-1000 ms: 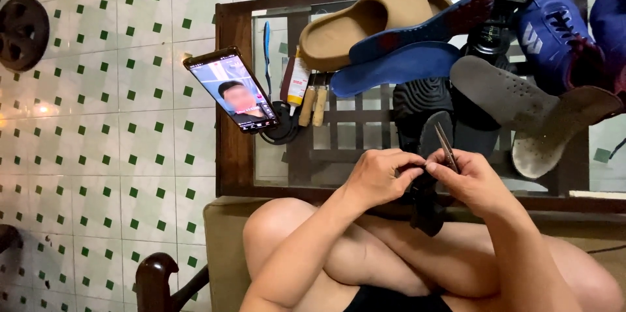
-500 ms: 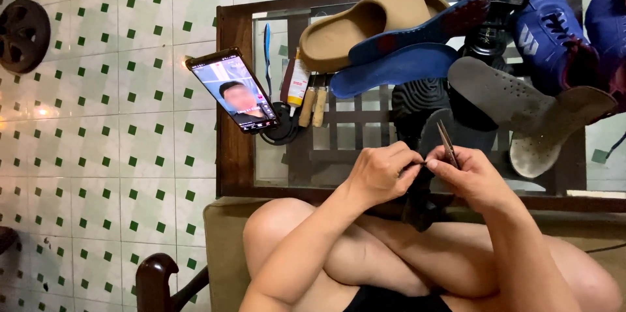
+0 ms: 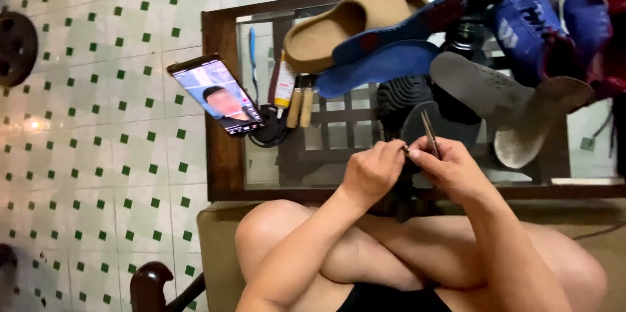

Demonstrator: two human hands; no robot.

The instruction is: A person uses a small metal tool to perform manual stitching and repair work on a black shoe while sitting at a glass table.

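Observation:
My left hand (image 3: 370,170) and my right hand (image 3: 451,170) meet fingertip to fingertip above my crossed legs. My right hand pinches a thin metal tool (image 3: 429,132) that points up and away. My left hand's fingers are closed on a black shoe piece (image 3: 417,121), which runs between the two hands and down towards my lap. What lies between the left fingertips is too small to make out.
A glass-topped wooden table (image 3: 222,155) stands in front. On it lie a propped phone (image 3: 216,94) with a lit screen, a tan slipper (image 3: 352,25), blue insoles (image 3: 385,67), a grey insole (image 3: 486,90), blue shoes (image 3: 528,18), a glue tube (image 3: 284,80). Green-dotted floor tiles (image 3: 98,155) lie to the left.
My hands stay joined at the same spot. The thin tool has tilted only slightly, and the view has shifted a little.

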